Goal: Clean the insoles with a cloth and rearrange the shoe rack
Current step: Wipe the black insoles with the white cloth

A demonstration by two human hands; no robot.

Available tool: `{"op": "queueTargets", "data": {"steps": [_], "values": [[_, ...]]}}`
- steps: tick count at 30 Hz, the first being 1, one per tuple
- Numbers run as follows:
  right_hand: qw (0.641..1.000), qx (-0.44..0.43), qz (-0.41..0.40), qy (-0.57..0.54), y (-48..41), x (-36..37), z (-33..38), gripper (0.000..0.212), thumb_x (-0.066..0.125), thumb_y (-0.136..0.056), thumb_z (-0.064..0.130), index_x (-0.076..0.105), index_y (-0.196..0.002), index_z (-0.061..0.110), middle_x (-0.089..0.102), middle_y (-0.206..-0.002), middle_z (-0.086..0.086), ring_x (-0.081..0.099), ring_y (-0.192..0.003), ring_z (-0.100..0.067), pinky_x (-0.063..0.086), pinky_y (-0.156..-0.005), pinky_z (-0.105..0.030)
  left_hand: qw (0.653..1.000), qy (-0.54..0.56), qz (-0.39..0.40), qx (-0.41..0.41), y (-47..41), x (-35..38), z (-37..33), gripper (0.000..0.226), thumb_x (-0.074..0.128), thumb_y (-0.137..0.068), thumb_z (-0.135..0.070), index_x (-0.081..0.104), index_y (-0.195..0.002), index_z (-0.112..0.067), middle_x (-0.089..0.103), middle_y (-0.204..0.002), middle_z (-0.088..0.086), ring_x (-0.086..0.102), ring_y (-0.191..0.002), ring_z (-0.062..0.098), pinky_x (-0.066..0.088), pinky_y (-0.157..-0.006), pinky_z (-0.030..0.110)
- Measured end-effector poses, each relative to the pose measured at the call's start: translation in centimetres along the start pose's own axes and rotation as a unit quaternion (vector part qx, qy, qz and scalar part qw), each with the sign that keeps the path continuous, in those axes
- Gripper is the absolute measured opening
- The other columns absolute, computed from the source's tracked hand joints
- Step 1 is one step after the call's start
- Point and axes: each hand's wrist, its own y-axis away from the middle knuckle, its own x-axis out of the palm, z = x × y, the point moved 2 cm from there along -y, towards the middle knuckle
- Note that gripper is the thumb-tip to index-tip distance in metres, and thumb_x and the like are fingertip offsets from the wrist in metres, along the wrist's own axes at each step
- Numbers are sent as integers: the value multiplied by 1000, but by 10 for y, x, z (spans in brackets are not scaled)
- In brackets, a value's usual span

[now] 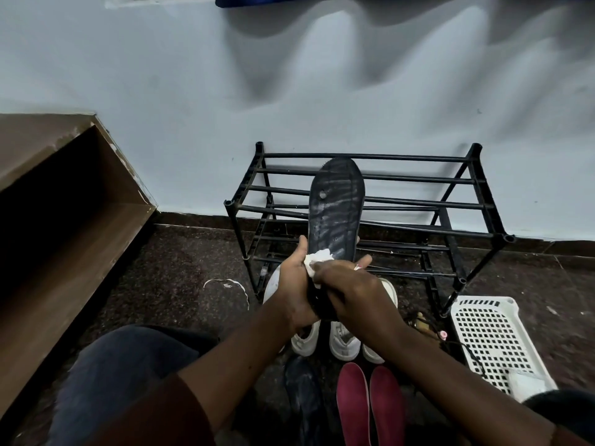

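Head view: a brown cupboard (64,220) stands at the left edge of the floor (193,252). The left hand (291,286) curls round the bottom of a black insole (336,207), held up in the air before the shoe rack (453,246). The right hand (351,288) pinches a white cloth (317,257) and presses it on the insole. A white basket (476,300) sits on the floor to the right. A hard rub might bend the floppy insole, or it could slip down onto the white shoes (343,344).
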Motion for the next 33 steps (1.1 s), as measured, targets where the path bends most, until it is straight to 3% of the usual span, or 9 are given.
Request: {"op": "queueTargets", "data": {"steps": [5,8,10,13,18,20,22,27,33], "values": [[994,-81,46,-61,11,1,8,22,48,-72,-1,65,-81,8,70,-89,-5,60,-88,-15,45,-75,-19,997,57,2,61,0,-6,-10,74,23,-93,-62,69,-113,-8,63,-122,10,63,-106,35,56,-77,43],[992,-114,54,-28,11,2,6,22,54,-70,-6,67,-82,6,70,-91,-4,61,-89,-16,51,-70,-27,997,52,13,52,0,-7,-9,63,30,-94,-56,59,-127,-9,57,-131,8,60,-112,34,55,-80,44],[995,-94,41,0,6,1,5,19,58,-72,-3,69,-84,6,70,-88,-5,65,-83,-20,53,-64,-31,998,48,11,32,0,-5,-7,58,39,-93,-51,55,-131,-10,55,-133,7,57,-116,33,51,-91,46],[998,-45,-10,44,-2,-2,3,23,47,-78,11,70,-78,8,70,-76,-5,66,-67,-18,46,-59,-24,1000,15,2,-17,-1,-4,2,62,40,-92,-54,62,-120,-3,63,-118,16,53,-119,29,34,-108,40],[999,22,-28,18,1,-7,-9,22,50,-77,12,72,-79,11,72,-79,-2,65,-72,-11,44,-67,-13,999,-39,-3,-33,-2,-7,16,63,37,-92,-58,52,-126,-7,58,-111,12,57,-104,25,42,-94,35],[1000,25,-15,-9,6,-4,-6,17,53,-73,3,69,-76,9,72,-79,-5,66,-74,-14,48,-67,-18,999,-30,7,-32,-1,-5,14,63,37,-93,-57,54,-125,-6,57,-115,13,58,-106,26,45,-95,34],[1000,1,0,-29,11,-2,1,19,50,-72,1,68,-74,8,70,-79,-6,66,-74,-18,49,-63,-29,1000,12,3,-15,-1,-5,10,61,37,-94,-53,59,-121,-4,59,-116,12,58,-109,28,48,-94,37],[991,-127,31,-37,15,0,9,23,46,-75,-2,68,-74,3,70,-84,-4,64,-83,-16,50,-66,-26,999,53,0,5,-2,-11,5,63,31,-96,-54,61,-122,-6,61,-122,8,58,-114,28,54,-82,39],[996,-79,29,26,12,4,1,22,48,-80,7,66,-94,9,69,-92,-5,63,-84,-16,49,-66,-27,1000,19,-17,-9,-2,-8,7,62,37,-94,-52,51,-134,-8,59,-121,10,55,-115,28,47,-96,38]]}}
